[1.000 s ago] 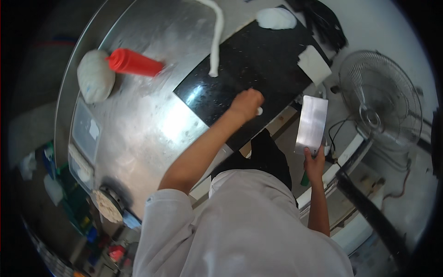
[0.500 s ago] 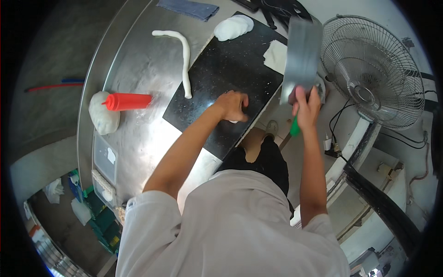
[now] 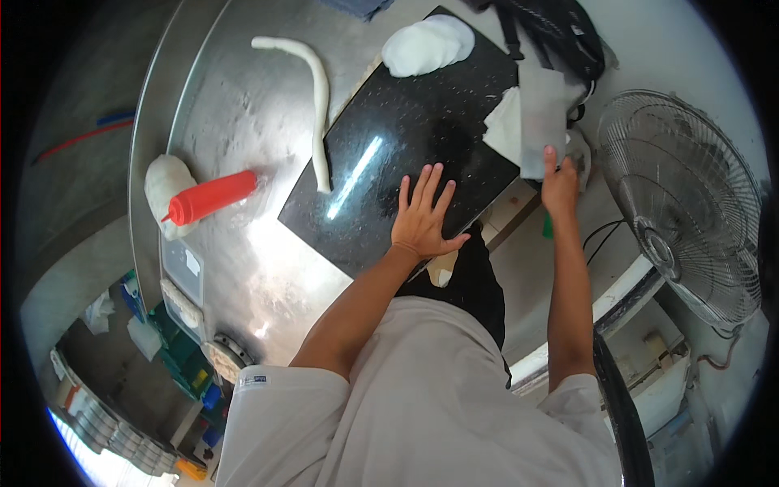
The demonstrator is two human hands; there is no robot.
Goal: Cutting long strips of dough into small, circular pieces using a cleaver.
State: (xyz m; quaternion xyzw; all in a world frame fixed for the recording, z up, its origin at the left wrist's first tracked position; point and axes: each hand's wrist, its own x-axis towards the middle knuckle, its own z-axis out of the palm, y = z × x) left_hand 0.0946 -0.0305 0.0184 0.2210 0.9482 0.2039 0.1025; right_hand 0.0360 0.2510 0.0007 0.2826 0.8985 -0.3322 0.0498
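Note:
My left hand lies palm down with fingers spread near the front edge of the black board; anything beneath it is hidden. My right hand grips a wide metal cleaver, its green handle showing below my fingers, beside a white cloth or sheet at the board's right corner. A long white dough rope runs off the board's left side onto the steel. A stack of thin white rounds sits on the board's far corner.
The steel table holds a red squeeze bottle, a white lump, plastic containers and a round pan. A blue cloth and black bag lie behind. A wire fan stands right.
My left hand has gone from curled fingers to flat and spread, covering the small white piece seen earlier. My right hand has lifted the cleaver from low on the right up beside the board.

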